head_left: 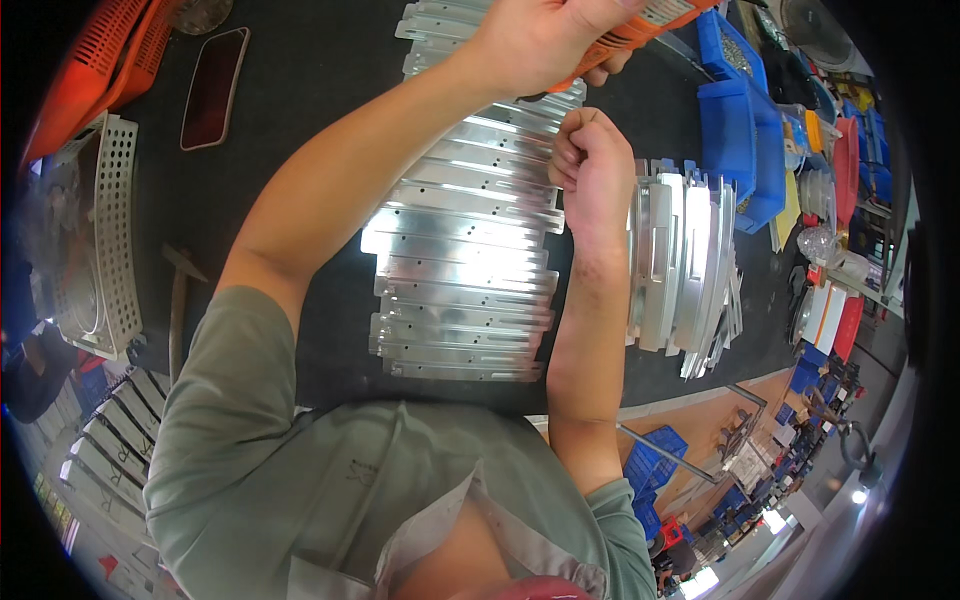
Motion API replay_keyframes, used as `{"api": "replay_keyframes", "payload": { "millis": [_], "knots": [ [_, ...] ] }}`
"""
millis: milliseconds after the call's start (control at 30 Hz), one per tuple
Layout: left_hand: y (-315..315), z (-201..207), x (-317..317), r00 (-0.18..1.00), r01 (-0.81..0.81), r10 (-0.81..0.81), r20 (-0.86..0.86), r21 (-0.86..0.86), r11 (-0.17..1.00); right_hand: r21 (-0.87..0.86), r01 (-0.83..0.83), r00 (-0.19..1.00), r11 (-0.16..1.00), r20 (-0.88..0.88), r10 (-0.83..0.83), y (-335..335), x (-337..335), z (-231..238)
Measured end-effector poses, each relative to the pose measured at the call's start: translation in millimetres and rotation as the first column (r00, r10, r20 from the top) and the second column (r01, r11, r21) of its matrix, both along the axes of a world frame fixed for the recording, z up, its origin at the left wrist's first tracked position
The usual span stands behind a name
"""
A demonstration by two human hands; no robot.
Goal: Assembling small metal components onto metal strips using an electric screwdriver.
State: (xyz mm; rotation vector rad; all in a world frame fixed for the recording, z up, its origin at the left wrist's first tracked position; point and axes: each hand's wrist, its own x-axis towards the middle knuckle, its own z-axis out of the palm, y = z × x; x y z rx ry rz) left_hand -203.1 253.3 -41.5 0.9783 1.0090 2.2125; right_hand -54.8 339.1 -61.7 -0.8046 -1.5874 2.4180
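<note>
Long silvery sheet-metal strips (460, 250) with notched ends and small holes lie side by side in a column on the dark work surface. Over its far end, my left hand (535, 45) is closed round an orange handheld power tool (640, 30) with a dark tip, partly cut off by the upper edge. My right hand (598, 165) is at the strips' right edge, below the tool. Its fingers are curled in, and whatever they hold, if anything, is hidden. Right of my right forearm lies a stack of similar metal strips (680, 260).
Blue bins (740, 140) with small parts stand at the far right. On the left are a phone (214, 88), a hammer (180, 290), a white perforated basket (118, 230) and orange baskets (100, 60). A metal bar (670, 455) is at the near right.
</note>
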Motion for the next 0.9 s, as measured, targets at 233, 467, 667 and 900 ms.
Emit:
{"api": "replay_keyframes", "payload": {
  "millis": [233, 467, 667, 900],
  "knots": [
    [-10.0, 18.7, 7.3, 0.999, -0.024, 0.026, 0.022, -0.099, 0.995, 0.85, -0.206, 0.97, 0.485, 0.243, -0.015, -15.0, -9.3, -7.8],
    [-5.3, 17.5, 5.6, 1.0, 0.018, -0.018, 0.003, -0.089, 0.996, 0.944, -0.239, 0.969, 0.229, 0.248, -0.014, -19.1, -9.0, -13.9],
    [-10.1, 24.8, 5.7, 0.999, -0.03, 0.031, 0.012, -0.096, 0.995, 0.928, -0.317, 0.947, 0.195, 0.321, 0.014, -15.6, -25.5, -5.5],
    [-12.1, 40.1, 2.5, 0.996, -0.036, 0.041, 0.073, -0.075, 0.997, 0.958, -0.217, 0.976, 0.188, 0.21, 0.057, -11.7, -27.9, -18.2]
  ]
}}
